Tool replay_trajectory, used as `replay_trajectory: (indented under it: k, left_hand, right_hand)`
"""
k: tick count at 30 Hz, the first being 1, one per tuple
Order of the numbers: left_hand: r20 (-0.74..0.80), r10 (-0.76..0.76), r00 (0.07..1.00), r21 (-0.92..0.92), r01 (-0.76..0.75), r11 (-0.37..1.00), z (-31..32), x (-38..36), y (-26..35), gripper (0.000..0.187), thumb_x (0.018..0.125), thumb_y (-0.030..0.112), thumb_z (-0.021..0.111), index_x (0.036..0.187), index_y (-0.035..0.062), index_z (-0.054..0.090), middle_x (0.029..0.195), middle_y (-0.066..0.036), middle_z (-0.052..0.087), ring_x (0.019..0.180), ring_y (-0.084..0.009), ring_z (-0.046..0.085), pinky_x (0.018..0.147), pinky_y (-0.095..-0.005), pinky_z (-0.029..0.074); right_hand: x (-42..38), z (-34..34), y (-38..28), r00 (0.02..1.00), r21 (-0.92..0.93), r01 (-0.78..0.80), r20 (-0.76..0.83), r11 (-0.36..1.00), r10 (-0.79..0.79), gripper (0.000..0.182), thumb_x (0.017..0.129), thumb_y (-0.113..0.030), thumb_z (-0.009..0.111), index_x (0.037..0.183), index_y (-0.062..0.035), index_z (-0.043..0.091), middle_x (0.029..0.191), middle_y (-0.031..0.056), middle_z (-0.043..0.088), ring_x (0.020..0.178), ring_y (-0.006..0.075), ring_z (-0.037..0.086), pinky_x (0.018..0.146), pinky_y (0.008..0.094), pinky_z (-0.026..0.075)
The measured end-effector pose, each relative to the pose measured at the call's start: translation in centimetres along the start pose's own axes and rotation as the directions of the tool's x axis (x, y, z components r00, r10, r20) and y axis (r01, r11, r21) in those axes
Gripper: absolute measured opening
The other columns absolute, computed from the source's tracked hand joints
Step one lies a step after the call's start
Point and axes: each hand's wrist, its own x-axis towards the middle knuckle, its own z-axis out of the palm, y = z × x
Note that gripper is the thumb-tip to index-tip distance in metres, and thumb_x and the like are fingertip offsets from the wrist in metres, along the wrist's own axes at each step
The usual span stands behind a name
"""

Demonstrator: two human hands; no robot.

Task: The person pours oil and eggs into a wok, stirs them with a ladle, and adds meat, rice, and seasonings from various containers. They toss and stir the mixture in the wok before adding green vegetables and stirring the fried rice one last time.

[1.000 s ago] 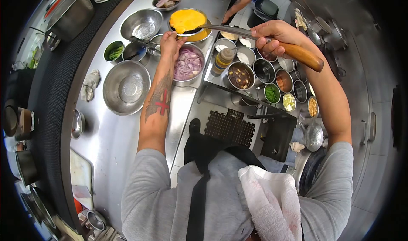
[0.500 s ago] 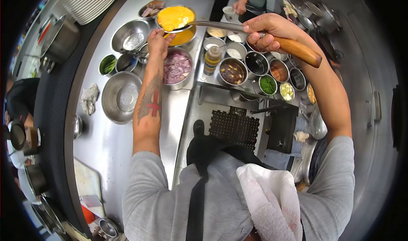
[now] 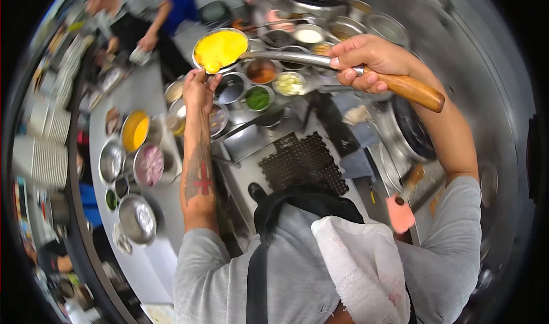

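My right hand (image 3: 366,67) is closed around the wooden handle (image 3: 409,91) of a large metal ladle (image 3: 286,56). Its bowl, at the upper middle, is full of bright yellow liquid like beaten egg (image 3: 223,47). Close against the bowl's near edge, my left hand (image 3: 200,92) has its fingers curled. A rounded yellow blob (image 3: 213,66) shows just above those fingertips; whether it is a coated utensil or dripping liquid cannot be made out. Below the bowl lie a metal container of dark liquid (image 3: 230,88) and one of chopped greens (image 3: 258,98).
On the left counter stand a pot of yellow liquid (image 3: 135,131), a bowl of sliced red onion (image 3: 149,164) and a wide metal bowl (image 3: 137,220). A co-worker (image 3: 128,18) stands at the upper left. Stacked white plates (image 3: 40,161) line the left shelf. A black mat (image 3: 303,164) covers the floor.
My view has turned right, so the counter with the onion bowl now sits farther left. Both hands and the filled ladle have swung away from the yellow pot, over the small containers.
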Motion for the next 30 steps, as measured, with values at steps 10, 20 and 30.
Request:
replay_trajectory:
  k: [10, 20, 30]
  left_hand:
    - [0.498, -0.453, 0.739, 0.082, 0.48, 0.873, 32.2, -3.7, -28.4, 0.004, 0.099, 0.007, 0.051, 0.098, 0.0034, 0.049, 0.093, -0.009, 0.056, 0.084, -0.0264, 0.062, 0.083, -0.0422, 0.06]
    - [0.689, -0.468, 0.553, 0.697, -0.328, 0.638, 51.4, -9.3, -48.2, 0.014, 0.086, 0.015, 0.066, 0.083, 0.0017, 0.062, 0.085, -0.016, 0.068, 0.08, -0.0209, 0.069, 0.066, -0.0399, 0.059]
    - [0.887, -0.226, 0.403, 0.459, -0.714, 0.528, 57.5, -8.4, -50.3, 0.016, 0.086, 0.012, 0.057, 0.092, -0.0008, 0.065, 0.097, -0.027, 0.068, 0.08, -0.0446, 0.067, 0.079, -0.0462, 0.058]
  right_hand:
    - [-23.6, -14.2, 11.3, 0.786, 0.111, -0.054, -0.608, 0.992, 0.111, 0.035, 0.093, -0.012, 0.059, 0.125, -0.001, 0.05, 0.067, 0.0002, 0.05, 0.042, 0.0005, 0.039, 0.032, 0.0182, 0.029]
    - [-27.4, -25.3, 27.8, 0.449, 0.266, -0.113, -0.846, 0.957, 0.288, 0.034, 0.092, -0.012, 0.058, 0.122, 0.0023, 0.052, 0.067, -0.0007, 0.05, 0.048, 0.0043, 0.044, 0.04, 0.0225, 0.037]
    - [-19.2, -25.1, 38.7, -0.022, -0.068, -0.752, -0.992, 0.655, -0.128, 0.05, 0.079, -0.008, 0.058, 0.127, 0.0071, 0.053, 0.093, 0.0311, 0.067, 0.089, 0.0437, 0.067, 0.082, 0.0489, 0.053]
